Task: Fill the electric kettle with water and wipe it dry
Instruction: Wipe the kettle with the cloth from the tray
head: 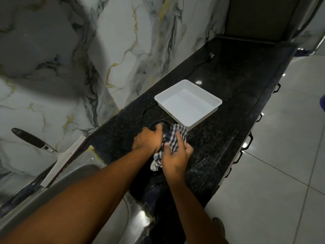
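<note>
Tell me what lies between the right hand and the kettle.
In the head view, a checkered cloth lies between them: the right hand presses it against the black kettle, whose top the left hand grips.

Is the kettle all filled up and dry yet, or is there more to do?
Filling cannot be checked: the black kettle is mostly hidden under the hands, though it stands on the counter, away from the sink. Wiping is in hand: the left hand steadies the kettle while the right hand presses the checkered cloth against it. Finishing the drying is left.
</note>
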